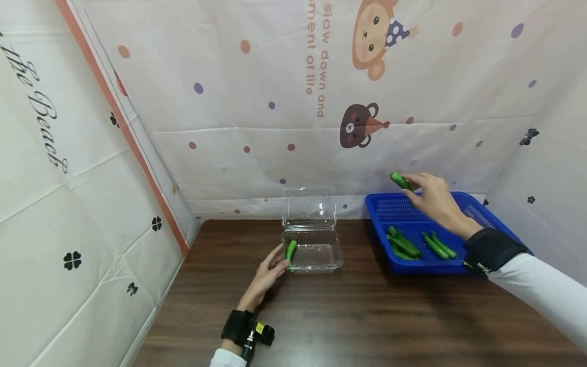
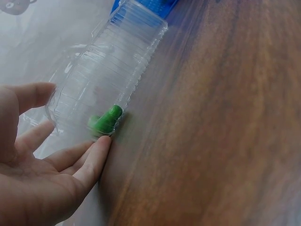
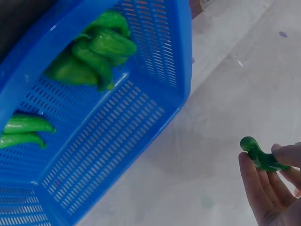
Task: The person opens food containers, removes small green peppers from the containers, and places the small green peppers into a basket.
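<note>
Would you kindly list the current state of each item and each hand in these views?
clear clamshell box: open, lid upright, one pepper at its left edge
pepper in box: lying against the left wall, left fingers touching it
blue basket: on the table, holds several green peppers
lifted pepper: pinched, raised above the basket
left hand: fingers relaxed beside the box
right hand: pinches the lifted pepper

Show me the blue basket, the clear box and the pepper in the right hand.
Basket (image 1: 477,210), head view, far rim.
Box (image 1: 334,255), head view, right wall.
Pepper (image 1: 400,180), head view, its middle.
</note>
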Motion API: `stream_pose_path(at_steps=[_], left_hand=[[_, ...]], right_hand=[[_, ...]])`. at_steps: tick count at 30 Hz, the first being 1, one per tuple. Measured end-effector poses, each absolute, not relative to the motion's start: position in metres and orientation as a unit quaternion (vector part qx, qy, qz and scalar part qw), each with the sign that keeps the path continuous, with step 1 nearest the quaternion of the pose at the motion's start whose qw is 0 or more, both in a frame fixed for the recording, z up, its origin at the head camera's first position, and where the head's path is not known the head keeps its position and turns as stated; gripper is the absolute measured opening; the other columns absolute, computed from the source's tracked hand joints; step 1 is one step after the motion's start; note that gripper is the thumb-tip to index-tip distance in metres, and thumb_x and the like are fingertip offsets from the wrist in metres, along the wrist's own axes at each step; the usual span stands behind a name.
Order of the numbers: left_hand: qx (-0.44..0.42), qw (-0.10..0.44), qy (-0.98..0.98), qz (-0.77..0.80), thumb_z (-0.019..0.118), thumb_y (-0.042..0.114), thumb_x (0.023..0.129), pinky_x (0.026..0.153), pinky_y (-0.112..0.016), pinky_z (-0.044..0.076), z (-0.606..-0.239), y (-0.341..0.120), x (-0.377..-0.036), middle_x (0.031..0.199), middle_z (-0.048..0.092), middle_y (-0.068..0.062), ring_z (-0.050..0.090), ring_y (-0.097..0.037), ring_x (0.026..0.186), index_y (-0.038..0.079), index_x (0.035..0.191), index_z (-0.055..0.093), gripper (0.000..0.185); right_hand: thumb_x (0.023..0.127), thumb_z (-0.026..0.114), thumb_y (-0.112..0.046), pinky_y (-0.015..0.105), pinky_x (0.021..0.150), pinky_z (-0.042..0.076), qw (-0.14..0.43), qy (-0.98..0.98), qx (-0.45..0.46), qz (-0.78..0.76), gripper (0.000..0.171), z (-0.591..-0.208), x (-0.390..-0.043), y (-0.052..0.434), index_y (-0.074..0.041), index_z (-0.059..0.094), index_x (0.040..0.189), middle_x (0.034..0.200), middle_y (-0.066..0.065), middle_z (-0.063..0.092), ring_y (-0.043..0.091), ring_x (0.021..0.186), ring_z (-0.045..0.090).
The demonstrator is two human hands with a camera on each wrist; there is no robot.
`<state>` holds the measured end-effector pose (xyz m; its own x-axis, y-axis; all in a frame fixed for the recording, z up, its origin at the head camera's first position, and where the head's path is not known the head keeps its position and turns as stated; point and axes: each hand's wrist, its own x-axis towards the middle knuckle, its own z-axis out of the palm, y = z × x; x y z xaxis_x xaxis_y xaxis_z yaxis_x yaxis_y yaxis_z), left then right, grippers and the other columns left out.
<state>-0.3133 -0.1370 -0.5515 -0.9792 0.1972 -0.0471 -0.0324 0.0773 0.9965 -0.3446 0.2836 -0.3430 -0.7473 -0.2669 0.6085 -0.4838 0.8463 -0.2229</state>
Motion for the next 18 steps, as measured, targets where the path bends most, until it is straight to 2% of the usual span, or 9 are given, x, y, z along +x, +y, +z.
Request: stream_pose_path(at_steps=[6, 13, 18], left_hand=[[0.056, 0.087, 0.729, 0.676, 0.057, 0.024, 0.106, 0.117, -0.048, 0.046, -0.552, -0.138, -0.311, 0.160, 0.036, -0.029, 0.045, -0.042, 0.144, 0.021, 0.163, 0.030, 0.062], [0.055, 0.088, 0.731, 0.675, 0.057, 0.026, 0.106, 0.117, -0.048, 0.046, -0.551, -0.138, -0.310, 0.161, 0.034, -0.029, 0.042, -0.043, 0.145, 0.021, 0.163, 0.030, 0.063], [0.055, 0.088, 0.731, 0.674, 0.057, 0.026, 0.106, 0.117, -0.048, 0.046, -0.550, -0.139, -0.310, 0.162, 0.034, -0.028, 0.041, -0.043, 0.146, 0.022, 0.163, 0.030, 0.063]], right_hand=[[0.092, 0.073, -0.001, 0.054, 0.067, 0.057, 0.283, -0.916, 0.213, 0.188, 0.037, -0.349, -0.345, 0.288, 0.007, 0.067, 0.127, 0.104, 0.029, 0.068, 0.039, 0.087, 0.069], [0.092, 0.074, -0.001, 0.061, 0.072, 0.057, 0.277, -0.921, 0.205, 0.184, 0.039, -0.356, -0.344, 0.294, 0.009, 0.064, 0.129, 0.101, 0.031, 0.068, 0.043, 0.088, 0.068], [0.091, 0.075, 0.000, 0.059, 0.070, 0.058, 0.274, -0.921, 0.209, 0.181, 0.038, -0.361, -0.344, 0.297, 0.008, 0.066, 0.127, 0.098, 0.030, 0.069, 0.040, 0.083, 0.069]])
